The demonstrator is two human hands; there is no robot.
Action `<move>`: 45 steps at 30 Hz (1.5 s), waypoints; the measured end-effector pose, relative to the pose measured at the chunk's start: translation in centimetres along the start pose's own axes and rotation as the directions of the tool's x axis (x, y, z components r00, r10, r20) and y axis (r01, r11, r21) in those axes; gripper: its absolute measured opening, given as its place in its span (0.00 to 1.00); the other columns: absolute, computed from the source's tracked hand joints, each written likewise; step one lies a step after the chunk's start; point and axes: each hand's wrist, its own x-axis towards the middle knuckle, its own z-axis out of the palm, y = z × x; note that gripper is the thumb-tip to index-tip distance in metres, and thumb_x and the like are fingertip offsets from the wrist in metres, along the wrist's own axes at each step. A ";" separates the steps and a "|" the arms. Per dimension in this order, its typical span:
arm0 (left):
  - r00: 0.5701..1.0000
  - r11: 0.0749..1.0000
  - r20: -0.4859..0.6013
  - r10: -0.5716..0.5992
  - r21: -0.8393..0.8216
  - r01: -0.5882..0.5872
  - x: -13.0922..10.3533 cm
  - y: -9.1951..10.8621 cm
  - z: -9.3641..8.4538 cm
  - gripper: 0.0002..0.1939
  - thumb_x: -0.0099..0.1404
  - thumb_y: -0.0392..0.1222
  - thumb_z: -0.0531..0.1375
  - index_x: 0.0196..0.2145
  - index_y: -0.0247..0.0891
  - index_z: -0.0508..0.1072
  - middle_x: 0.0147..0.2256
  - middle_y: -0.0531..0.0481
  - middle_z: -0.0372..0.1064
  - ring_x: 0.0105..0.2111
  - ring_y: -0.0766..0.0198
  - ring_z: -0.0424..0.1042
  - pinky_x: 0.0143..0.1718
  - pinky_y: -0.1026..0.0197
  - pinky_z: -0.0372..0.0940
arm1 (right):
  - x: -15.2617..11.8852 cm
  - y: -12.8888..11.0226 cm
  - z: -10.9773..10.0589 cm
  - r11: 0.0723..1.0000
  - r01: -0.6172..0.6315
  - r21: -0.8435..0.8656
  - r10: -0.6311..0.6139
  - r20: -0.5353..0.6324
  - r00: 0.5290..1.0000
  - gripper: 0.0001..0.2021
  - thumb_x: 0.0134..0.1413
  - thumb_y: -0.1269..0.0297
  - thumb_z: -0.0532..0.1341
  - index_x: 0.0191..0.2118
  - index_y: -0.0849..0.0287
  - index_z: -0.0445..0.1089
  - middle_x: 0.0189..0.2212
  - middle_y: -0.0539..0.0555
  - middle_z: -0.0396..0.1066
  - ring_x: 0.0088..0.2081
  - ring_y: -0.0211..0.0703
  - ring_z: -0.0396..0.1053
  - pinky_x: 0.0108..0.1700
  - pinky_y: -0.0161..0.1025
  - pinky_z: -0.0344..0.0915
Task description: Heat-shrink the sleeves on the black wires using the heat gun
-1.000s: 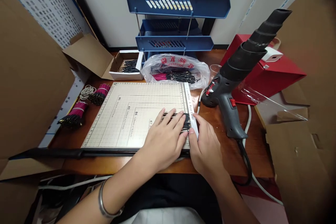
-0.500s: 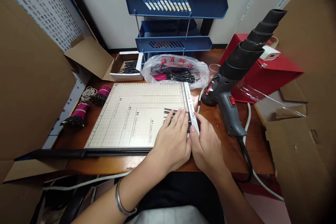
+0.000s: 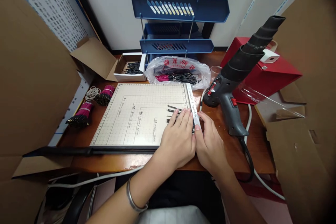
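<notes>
A: In the head view, where does the left hand (image 3: pixel 180 139) rest?

B: Palm down at the right end of the paper cutter (image 3: pixel 131 122), over some thin black sticks (image 3: pixel 173 107). Its fingers are straight and close together, laid flat rather than curled.

A: How do the sticks lie?

B: On the gridded surface, roughly side by side, pointing toward the white strip (image 3: pixel 192 102) on the right edge. Their left ends poke out past the fingers, slightly fanned; the hand hides much of the rest.

A: And the right hand (image 3: pixel 212 145)?

B: Just beside the left one, thumb tip at the strip, fingers a little bent alongside it. I can't tell whether it grips anything.

A: What's around the cutter?

B: Its black handle (image 3: pixel 67 151) sticks out to the left, along the near edge. Behind are a plastic bag (image 3: pixel 178 62) with pink and black sticks in it, a small open box (image 3: pixel 130 77) of dark sticks, and a blue tray rack (image 3: pixel 181 7). On the left lie two pink-and-black bundles (image 3: pixel 81 113); on the right, a heat gun (image 3: pixel 231 87) stands nozzle up before a red box (image 3: pixel 280 75).
</notes>
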 end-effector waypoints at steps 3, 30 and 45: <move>1.000 1.000 -0.011 -0.004 -0.012 0.004 0.0 -0.3 -0.4 0.30 0.77 0.45 0.42 0.69 0.22 0.57 0.71 0.37 0.52 0.72 0.51 0.49 0.74 0.45 0.38 | 0.0 0.0 0.1 1.000 0.010 -0.001 -0.010 0.005 1.000 0.26 0.68 0.52 0.46 0.64 0.56 0.60 0.66 0.59 0.62 0.67 0.53 0.61 0.66 0.57 0.62; 0.993 0.987 -0.012 -0.119 -0.112 0.117 0.1 -3.8 -2.2 0.21 0.76 0.43 0.48 0.59 0.32 0.70 0.61 0.40 0.69 0.62 0.50 0.66 0.70 0.41 0.50 | 5.9 -1.9 -0.6 0.964 0.115 -0.239 -0.051 0.258 0.965 0.13 0.70 0.62 0.44 0.46 0.57 0.64 0.68 0.66 0.54 0.69 0.64 0.53 0.60 0.67 0.61; 0.999 0.998 0.013 -0.046 -0.042 0.046 -1.2 -2.3 -0.5 0.31 0.78 0.47 0.44 0.69 0.22 0.58 0.70 0.34 0.52 0.72 0.50 0.51 0.73 0.46 0.46 | 6.1 -2.3 -0.7 0.984 0.027 -0.177 0.011 0.207 0.978 0.23 0.66 0.60 0.47 0.65 0.54 0.56 0.66 0.63 0.61 0.62 0.65 0.65 0.57 0.65 0.65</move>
